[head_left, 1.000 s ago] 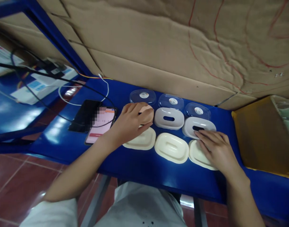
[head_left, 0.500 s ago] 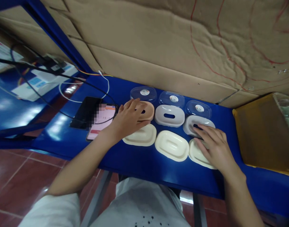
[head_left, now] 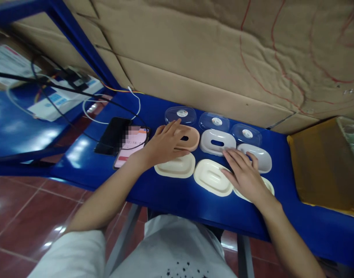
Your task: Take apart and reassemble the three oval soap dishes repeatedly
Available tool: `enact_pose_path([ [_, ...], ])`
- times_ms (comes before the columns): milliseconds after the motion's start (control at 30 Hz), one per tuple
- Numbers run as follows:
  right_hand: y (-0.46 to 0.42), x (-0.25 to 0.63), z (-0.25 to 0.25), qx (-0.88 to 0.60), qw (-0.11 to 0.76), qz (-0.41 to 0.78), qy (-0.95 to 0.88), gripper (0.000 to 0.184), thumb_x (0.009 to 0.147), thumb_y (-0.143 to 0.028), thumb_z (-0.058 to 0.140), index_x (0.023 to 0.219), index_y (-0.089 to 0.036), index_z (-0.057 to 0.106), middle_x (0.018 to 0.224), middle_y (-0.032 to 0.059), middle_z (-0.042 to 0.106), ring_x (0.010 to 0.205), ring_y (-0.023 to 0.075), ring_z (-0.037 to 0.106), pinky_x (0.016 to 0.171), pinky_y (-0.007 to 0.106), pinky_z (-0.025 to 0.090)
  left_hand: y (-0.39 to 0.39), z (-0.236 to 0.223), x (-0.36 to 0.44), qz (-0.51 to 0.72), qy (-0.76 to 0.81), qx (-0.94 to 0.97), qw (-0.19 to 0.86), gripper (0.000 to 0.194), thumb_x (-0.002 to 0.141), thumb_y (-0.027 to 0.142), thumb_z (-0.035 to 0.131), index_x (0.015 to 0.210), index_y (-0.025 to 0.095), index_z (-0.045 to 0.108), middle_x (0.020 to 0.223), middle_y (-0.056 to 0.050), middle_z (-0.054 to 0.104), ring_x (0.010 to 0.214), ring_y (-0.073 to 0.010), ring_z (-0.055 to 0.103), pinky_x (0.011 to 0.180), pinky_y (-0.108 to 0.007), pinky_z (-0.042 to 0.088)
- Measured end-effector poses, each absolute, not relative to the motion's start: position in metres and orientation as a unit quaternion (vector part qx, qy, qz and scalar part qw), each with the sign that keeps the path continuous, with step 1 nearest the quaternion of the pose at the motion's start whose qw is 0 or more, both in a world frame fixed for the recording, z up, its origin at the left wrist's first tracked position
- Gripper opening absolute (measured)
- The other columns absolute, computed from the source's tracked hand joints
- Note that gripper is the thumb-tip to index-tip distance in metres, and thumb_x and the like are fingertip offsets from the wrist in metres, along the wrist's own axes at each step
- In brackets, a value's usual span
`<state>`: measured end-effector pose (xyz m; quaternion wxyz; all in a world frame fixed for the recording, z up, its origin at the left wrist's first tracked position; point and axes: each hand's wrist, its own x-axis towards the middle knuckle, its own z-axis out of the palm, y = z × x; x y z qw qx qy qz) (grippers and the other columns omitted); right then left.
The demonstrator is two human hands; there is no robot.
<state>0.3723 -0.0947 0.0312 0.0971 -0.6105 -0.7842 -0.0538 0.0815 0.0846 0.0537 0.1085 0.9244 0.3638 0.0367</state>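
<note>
My left hand [head_left: 165,146] lies over the left side of a peach oval ring-like piece with a slot [head_left: 193,141], fingers stretched out. My right hand [head_left: 245,173], fingers apart, reaches to the lower right edge of the middle white slotted piece [head_left: 206,144]. Its palm covers part of the right white slotted piece [head_left: 265,160]. In front lie three cream oval trays: a left tray [head_left: 177,172], a middle tray [head_left: 206,177] and a right tray [head_left: 269,186], partly hidden by my right hand. Behind stand three clear oval lids [head_left: 171,115] with round stickers.
A phone with a lit screen [head_left: 130,148] and a black phone-like slab [head_left: 112,135] lie at left with cables. A power strip [head_left: 51,102] is farther left. A brown carton [head_left: 324,170] stands at right. Cardboard [head_left: 179,58] lines the back of the blue table [head_left: 171,197].
My right hand has moved left from the right white piece to the middle white piece's edge. My left hand stays over the peach piece. The whole view has shifted slightly.
</note>
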Motion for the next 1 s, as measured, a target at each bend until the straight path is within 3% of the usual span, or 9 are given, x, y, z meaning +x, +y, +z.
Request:
enact_pose_path([
  [167,-0.102,0.381,0.028,-0.606,0.110,-0.056,-0.786,0.070,0.112,-0.043,0.055,0.173,-0.025,0.026,0.162,0.0170,0.058,0.150,0.0349,0.053,0.123,0.057,0.029,0.090,0.048,0.079,0.037,0.369,0.916,0.150,0.078,0.097,0.049,0.077,0.164,0.030,0.042,0.178,-0.017,0.029,0.166,-0.0443,0.024,0.126,-0.069,0.032],
  [400,-0.109,0.375,0.031,-0.591,0.116,-0.066,-0.796,0.059,0.110,-0.040,0.058,0.165,-0.023,0.042,0.165,0.0192,0.053,0.152,0.0370,0.049,0.124,0.060,0.028,0.101,0.045,0.081,0.130,0.368,0.907,0.158,0.086,0.083,0.047,0.089,0.157,0.022,0.052,0.158,-0.019,0.051,0.150,-0.0425,0.046,0.125,-0.060,0.039],
  [600,-0.121,0.354,0.039,-0.530,0.130,-0.020,-0.838,0.051,0.109,-0.039,0.059,0.157,-0.023,0.053,0.166,0.0175,0.053,0.154,0.0372,0.047,0.125,0.063,0.030,0.043,0.060,0.057,0.205,0.327,0.914,0.121,0.073,0.095,0.049,0.079,0.156,0.023,0.047,0.157,-0.018,0.051,0.150,-0.0377,0.047,0.125,-0.057,0.040],
  [800,-0.129,0.339,0.035,-0.491,0.117,0.008,-0.863,0.049,0.110,-0.034,0.055,0.158,-0.025,0.050,0.171,0.0130,0.048,0.156,0.0328,0.045,0.126,0.062,0.030,-0.001,0.046,0.038,0.193,0.374,0.903,0.090,0.064,0.097,0.047,0.077,0.150,0.023,0.049,0.156,-0.021,0.051,0.146,-0.0416,0.051,0.118,-0.062,0.045],
  [1000,-0.126,0.343,0.029,-0.504,0.123,0.001,-0.855,0.045,0.110,-0.031,0.053,0.155,-0.024,0.053,0.170,0.0138,0.049,0.154,0.0336,0.047,0.125,0.063,0.034,-0.001,0.044,0.043,0.190,0.364,0.907,0.092,0.066,0.095,0.049,0.079,0.150,0.027,0.049,0.156,-0.019,0.053,0.148,-0.0401,0.050,0.120,-0.061,0.042],
])
